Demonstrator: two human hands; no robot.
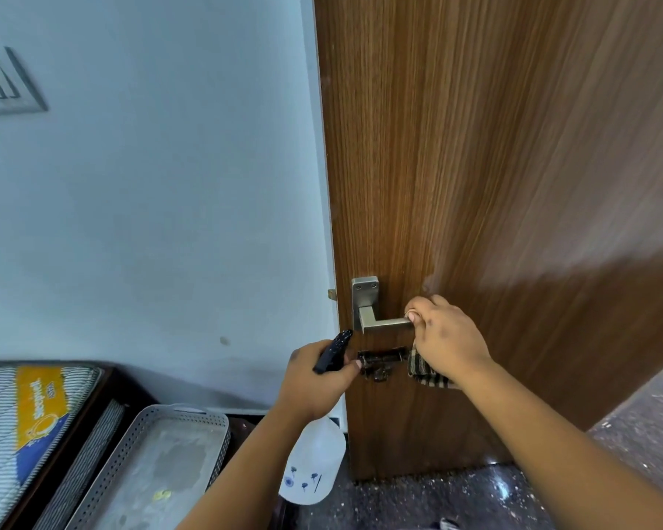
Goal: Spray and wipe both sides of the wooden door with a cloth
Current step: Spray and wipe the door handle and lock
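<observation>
Near the wooden door's (475,166) latch edge, the right hand (443,340) grips the stiff metal handle (385,324) and a limp cloth (422,371); the left hand (314,380) holds the light spray bottle (314,459) by its neck.

Printed marks, mostly unreadable

Upside-down white brand lettering on the yellow-and-blue label (41,407) of the striped mattress (1,434) at lower left, too blurred to spell out. Small blue flower motifs, no words, on the white spray bottle (314,468).
</observation>
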